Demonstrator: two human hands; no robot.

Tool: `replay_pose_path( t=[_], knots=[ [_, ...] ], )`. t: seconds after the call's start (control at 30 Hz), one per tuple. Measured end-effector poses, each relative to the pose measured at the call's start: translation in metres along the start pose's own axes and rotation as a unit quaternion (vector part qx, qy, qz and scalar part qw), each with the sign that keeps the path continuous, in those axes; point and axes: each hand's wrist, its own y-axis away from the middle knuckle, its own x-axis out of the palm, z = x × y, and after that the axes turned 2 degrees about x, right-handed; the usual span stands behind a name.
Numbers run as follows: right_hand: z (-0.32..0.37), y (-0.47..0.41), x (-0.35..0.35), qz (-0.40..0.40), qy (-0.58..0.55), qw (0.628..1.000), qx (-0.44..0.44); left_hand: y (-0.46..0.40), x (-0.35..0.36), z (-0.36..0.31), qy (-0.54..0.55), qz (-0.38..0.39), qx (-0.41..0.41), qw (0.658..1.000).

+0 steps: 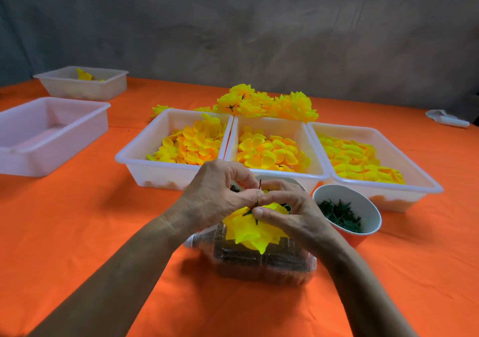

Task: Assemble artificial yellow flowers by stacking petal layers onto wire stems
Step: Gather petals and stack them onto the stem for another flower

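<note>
Head view showed both hands meeting above a clear plastic container (261, 261) on the orange bench (90, 227). The left hand (220, 196) pinched the thin dark wire stem (260, 184), which stood roughly upright. The right hand (287, 209) pinched the yellow petal stack (248, 230), crumpled and layered, threaded on the stem just below the fingertips.
</note>
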Motion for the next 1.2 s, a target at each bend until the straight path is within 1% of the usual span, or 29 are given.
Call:
replay_pose_path(
  t=[0.1,0.37,0.63,0.73,0.87,1.03,1.13,1.2],
  knots=[
    [-0.007,0.003,0.008,-0.036,-0.028,0.999,-0.016,0.000,0.000,0.001,0.011,0.001,-0.003,1.000],
    [-0.007,0.007,0.015,-0.079,-0.033,0.996,-0.032,0.000,0.001,0.000,0.010,-0.001,-0.007,1.000],
    [0.004,0.019,0.022,-0.138,0.021,0.990,-0.025,0.002,0.001,-0.005,-0.016,-0.008,-0.014,1.000],
    [0.008,0.019,0.027,-0.185,0.025,0.982,-0.012,0.002,0.001,-0.006,-0.028,-0.008,-0.017,0.999],
    [0.005,0.022,0.033,-0.245,0.031,0.968,-0.043,0.003,0.002,-0.006,-0.027,-0.011,-0.018,0.999],
    [0.006,0.018,0.032,-0.222,0.066,0.972,-0.037,0.002,0.002,-0.003,-0.020,-0.021,-0.016,0.999],
    [0.013,0.020,0.027,-0.197,0.035,0.980,-0.013,0.002,0.004,-0.001,-0.010,-0.024,-0.025,0.999],
    [0.015,0.021,0.024,-0.194,0.040,0.980,-0.009,0.003,0.005,0.002,0.007,-0.024,-0.037,0.999]
  ],
)
